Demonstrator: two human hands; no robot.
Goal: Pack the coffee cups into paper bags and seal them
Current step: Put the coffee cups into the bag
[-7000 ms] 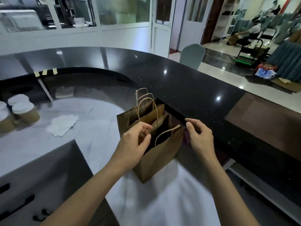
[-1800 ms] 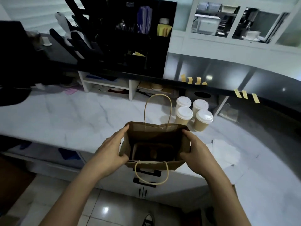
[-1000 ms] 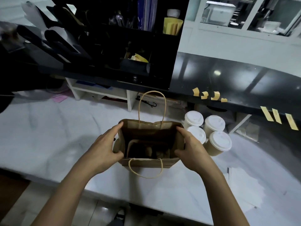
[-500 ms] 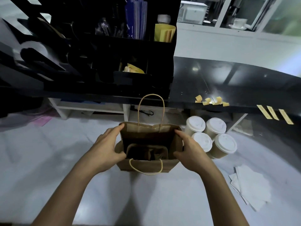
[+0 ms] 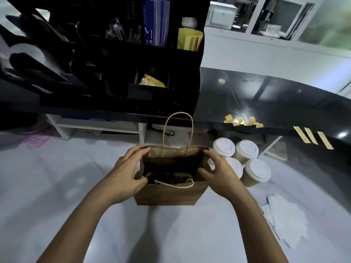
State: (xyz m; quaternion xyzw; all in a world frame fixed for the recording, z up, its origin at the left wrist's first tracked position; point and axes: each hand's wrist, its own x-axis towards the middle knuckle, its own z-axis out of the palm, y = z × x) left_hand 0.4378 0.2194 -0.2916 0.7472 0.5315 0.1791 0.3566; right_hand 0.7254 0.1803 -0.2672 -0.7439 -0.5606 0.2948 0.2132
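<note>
Head view: brown paper bag stands upright on white marble bench, mouth open, far handle up, near handle flopped inward. Left hand grips bag's left rim, thumb at near edge; right hand grips right rim, thumb inside. Four lidded coffee cups cluster just right of bag, behind right hand. White napkins lie further right

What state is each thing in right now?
Paper bag: upright on the counter, mouth open, no cups inside.
Coffee cups: four, lidded, upright, right of the bag.
Left hand: grips the bag's left edge.
Right hand: grips the bag's right edge.
Napkins: lying flat.
</note>
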